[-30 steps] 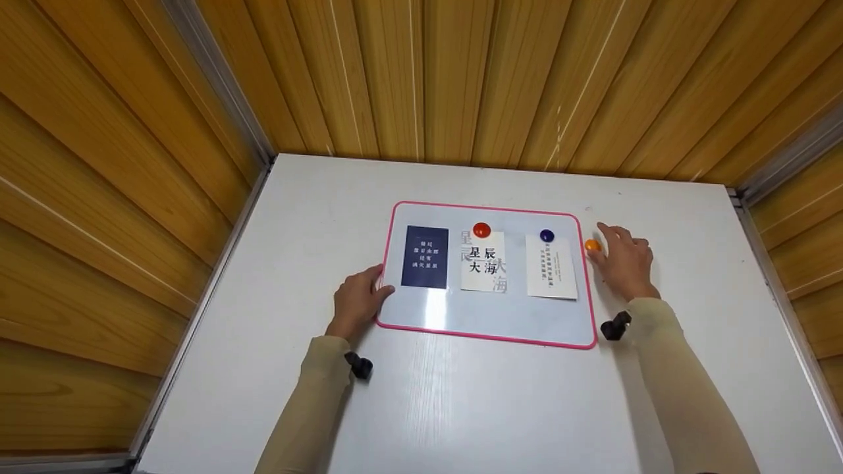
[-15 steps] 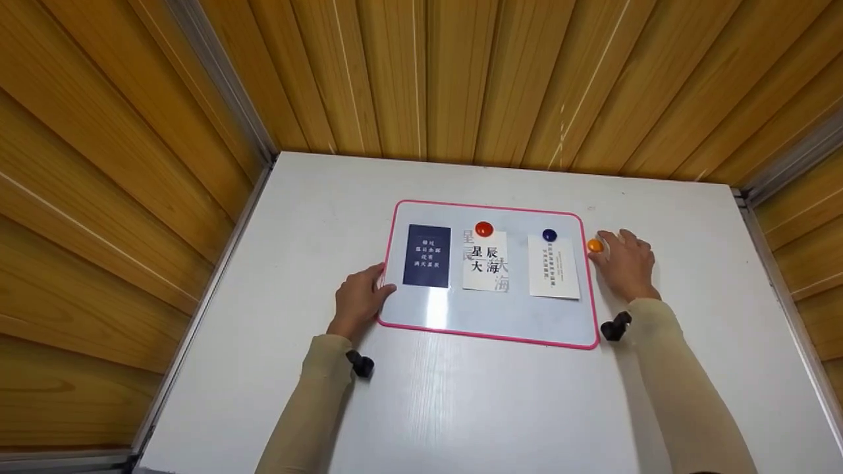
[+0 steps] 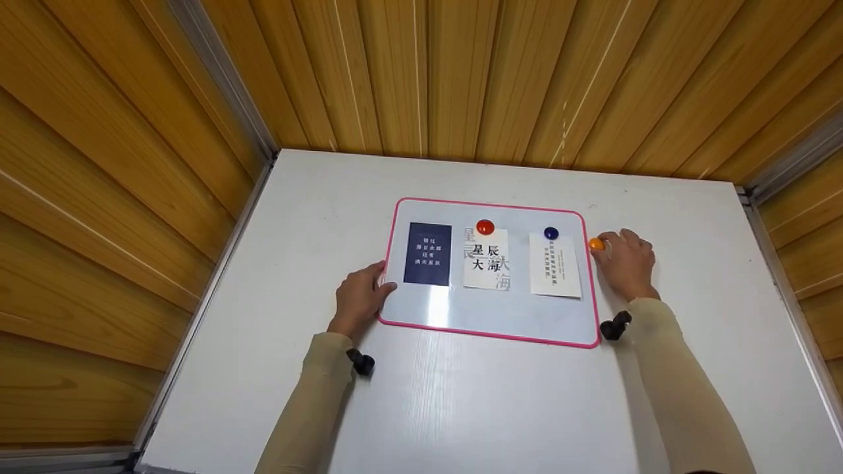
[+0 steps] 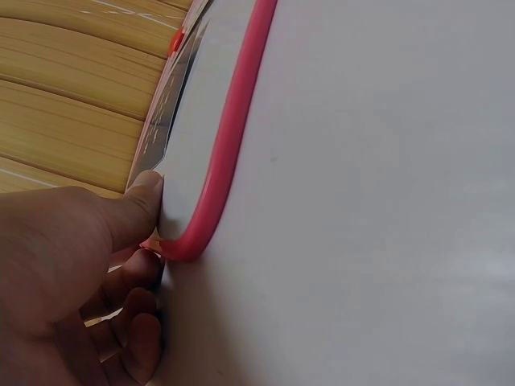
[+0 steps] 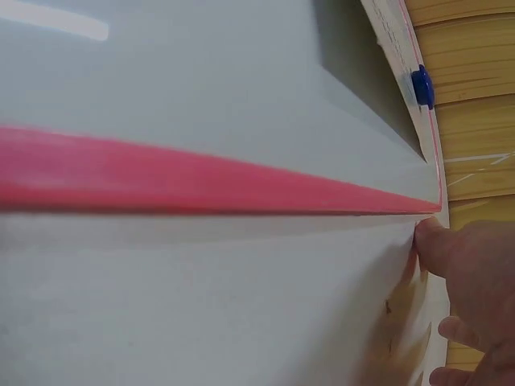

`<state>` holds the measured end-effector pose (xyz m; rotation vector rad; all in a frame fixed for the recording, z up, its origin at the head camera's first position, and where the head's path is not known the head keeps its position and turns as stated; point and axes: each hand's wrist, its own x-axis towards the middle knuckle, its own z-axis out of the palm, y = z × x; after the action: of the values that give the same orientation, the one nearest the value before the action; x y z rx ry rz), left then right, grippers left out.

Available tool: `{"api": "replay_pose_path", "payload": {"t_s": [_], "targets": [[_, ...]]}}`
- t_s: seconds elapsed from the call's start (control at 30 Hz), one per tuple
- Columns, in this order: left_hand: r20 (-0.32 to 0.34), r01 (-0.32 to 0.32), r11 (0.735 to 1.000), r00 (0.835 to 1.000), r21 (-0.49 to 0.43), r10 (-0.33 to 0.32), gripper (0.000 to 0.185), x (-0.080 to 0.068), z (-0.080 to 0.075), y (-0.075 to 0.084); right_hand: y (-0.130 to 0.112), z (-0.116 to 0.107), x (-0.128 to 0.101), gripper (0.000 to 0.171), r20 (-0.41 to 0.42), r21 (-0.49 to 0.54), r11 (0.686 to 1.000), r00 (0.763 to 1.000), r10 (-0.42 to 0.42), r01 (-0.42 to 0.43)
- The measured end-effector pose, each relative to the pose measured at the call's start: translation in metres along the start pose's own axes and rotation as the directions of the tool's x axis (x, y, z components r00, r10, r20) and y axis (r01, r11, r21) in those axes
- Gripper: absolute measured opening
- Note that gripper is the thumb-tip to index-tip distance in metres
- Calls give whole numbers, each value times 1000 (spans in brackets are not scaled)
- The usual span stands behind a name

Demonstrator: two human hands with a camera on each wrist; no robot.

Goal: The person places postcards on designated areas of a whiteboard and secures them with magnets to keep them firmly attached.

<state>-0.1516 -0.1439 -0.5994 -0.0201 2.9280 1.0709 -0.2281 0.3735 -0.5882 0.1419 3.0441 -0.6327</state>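
We count one pink-framed whiteboard lying flat on the white surface, three cards on it and three round magnets. The dark blue card at the left carries no magnet; the red magnet pins the middle card, and the blue magnet pins the right card. The small, glossy orange magnet sits just off the board's right edge, pinched by our right hand. Our left hand grips the board's near left corner, thumb on top.
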Motion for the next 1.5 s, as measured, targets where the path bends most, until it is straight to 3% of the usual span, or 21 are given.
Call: {"api": "replay_pose_path", "payload": {"t_s": [0.3,0.77,1.5], "targets": [[-8,0,1000,1000,-14,0,58,1,1,1,-3,-3,2,39,-18,-7,1000,999,-28,28],[3,16,1000,1000,-11,-16,58,1,1,1,-8,-9,0,42,-5,49,999,1000,7,-6],[4,14,1000,1000,-6,-14,58,-1,1,2,-43,-18,11,45,-31,82,997,999,16,-13]]}}
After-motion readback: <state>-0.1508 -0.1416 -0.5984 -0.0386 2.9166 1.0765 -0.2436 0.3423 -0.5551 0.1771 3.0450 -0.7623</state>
